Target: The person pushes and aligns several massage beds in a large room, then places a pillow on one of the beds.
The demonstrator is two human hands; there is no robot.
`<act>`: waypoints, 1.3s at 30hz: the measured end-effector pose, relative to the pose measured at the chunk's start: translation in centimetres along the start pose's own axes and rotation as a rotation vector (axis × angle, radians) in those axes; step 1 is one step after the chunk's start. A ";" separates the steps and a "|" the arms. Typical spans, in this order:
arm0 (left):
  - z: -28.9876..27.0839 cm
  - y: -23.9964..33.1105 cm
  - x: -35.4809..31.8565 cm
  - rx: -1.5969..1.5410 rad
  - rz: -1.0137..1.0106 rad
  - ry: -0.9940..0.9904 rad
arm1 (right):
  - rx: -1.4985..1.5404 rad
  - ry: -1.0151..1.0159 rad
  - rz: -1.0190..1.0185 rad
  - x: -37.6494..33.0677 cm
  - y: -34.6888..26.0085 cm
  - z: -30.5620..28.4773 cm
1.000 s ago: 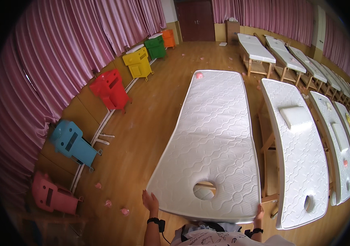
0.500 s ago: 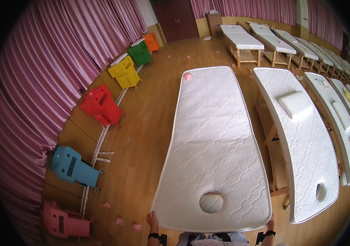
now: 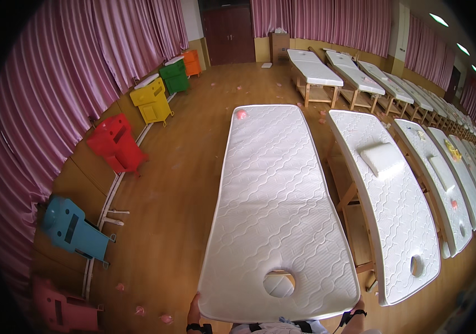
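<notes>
A long white quilted massage-table mattress (image 3: 274, 206) stretches away in front of me, with a round face hole near its close end. My left hand (image 3: 194, 309) is closed on its near left corner, the fingers partly hidden at the edge. At the near right corner, my right hand (image 3: 359, 307) grips the mattress, its fingers mostly tucked out of sight. A small pink bundle (image 3: 242, 114) lies on the mattress's far left corner. Through the face hole, a pale surface and a wooden edge show.
To the right stands another massage table (image 3: 399, 222) with a white pillow (image 3: 382, 159); several more follow beyond and at the back. Colourful plastic chairs, among them a red one (image 3: 118, 143) and a blue one (image 3: 76, 228), line the curtained left wall. Pink scraps (image 3: 140, 310) lie on the floor.
My view has tilted up and turned slightly right, so the room sits lower and further left. Both hands stay at the mattress's near corners.
</notes>
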State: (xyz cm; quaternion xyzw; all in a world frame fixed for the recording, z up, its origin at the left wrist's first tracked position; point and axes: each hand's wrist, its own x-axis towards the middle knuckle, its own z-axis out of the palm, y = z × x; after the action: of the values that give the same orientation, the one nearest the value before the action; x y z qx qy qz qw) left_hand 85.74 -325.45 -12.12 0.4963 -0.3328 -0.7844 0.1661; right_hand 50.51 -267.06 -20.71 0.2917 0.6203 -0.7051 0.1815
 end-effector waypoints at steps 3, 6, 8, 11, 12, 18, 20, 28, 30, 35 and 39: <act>-0.7 0.6 -0.4 -0.005 -0.083 0.024 | -0.315 -0.023 -0.130 -1.5 0.0 1.1; 0.2 -0.2 0.9 0.043 -0.066 -0.083 | 0.102 -0.069 0.016 -0.2 0.0 -1.7; -2.2 -1.1 2.2 0.033 -0.100 -0.049 | 0.153 -0.074 0.095 -0.9 -0.1 0.1; -3.4 -1.0 2.6 0.035 -0.138 -0.022 | -0.041 -0.101 0.020 -5.1 -1.8 3.2; -3.4 -1.0 2.6 0.047 -0.141 -0.015 | -0.163 -0.118 -0.054 -5.3 -1.8 3.3; -0.8 -0.4 1.4 0.105 -0.102 -0.055 | -0.426 -0.098 -0.228 -3.7 -1.1 1.0; -3.0 -1.5 2.9 0.145 -0.045 -0.038 | -0.442 -0.146 -0.261 -3.4 -0.6 1.1; 2.5 3.8 -3.3 0.196 -0.060 -0.062 | -0.124 -0.147 -0.002 -6.4 -5.1 4.1; 1.0 3.3 -1.7 0.196 -0.064 -0.061 | 0.045 -0.151 0.117 -6.0 -5.6 4.5; 5.5 7.4 -7.4 0.342 -0.121 0.077 | -0.017 -0.189 0.180 -5.9 -7.2 5.9; 4.8 6.2 -4.7 0.316 -0.150 0.040 | -0.073 -0.303 0.159 -4.3 -5.8 4.7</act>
State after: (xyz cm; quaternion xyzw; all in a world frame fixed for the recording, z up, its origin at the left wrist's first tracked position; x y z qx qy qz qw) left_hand 83.11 -325.46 -3.34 0.5553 -0.4106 -0.7225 0.0334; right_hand 49.30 -271.18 -13.22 0.2234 0.5860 -0.7014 0.3388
